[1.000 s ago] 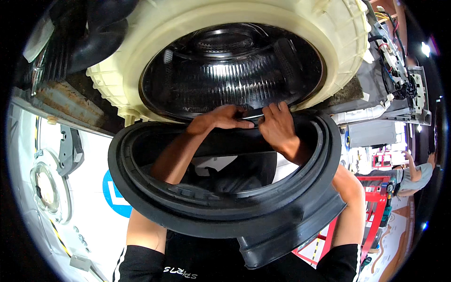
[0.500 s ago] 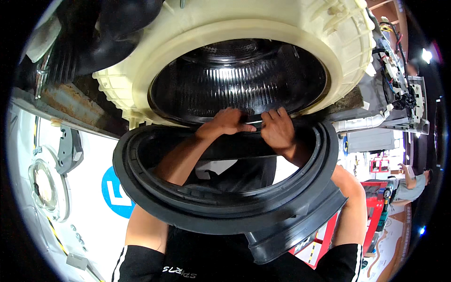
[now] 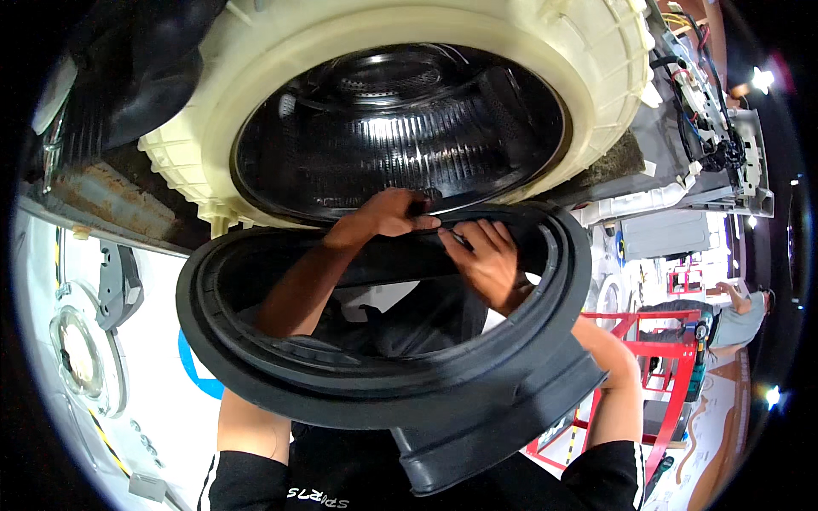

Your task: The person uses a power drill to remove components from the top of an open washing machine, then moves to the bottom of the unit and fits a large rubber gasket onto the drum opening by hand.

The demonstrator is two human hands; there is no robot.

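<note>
A large black rubber door gasket hangs in front of the cream plastic washing-machine tub, its far edge against the lower rim of the tub's opening. Inside the tub the shiny metal drum shows. Both my arms pass up through the gasket's ring. My left hand is closed over the far edge of the gasket, fingers toward the drum and thumb pointing right. Just right of it, my right hand pinches the same edge, its fingers bent together and the thumb up. The gasket's spout points toward me.
At left, a round glass door and a dark grey bracket lie on a white surface. Wires and a white panel hang at the right. Beyond stand a red metal frame and another person.
My right hand has come down and left along the gasket edge, its fingers turning toward my left hand. My left hand keeps its hold. The whole view has shifted slightly.
</note>
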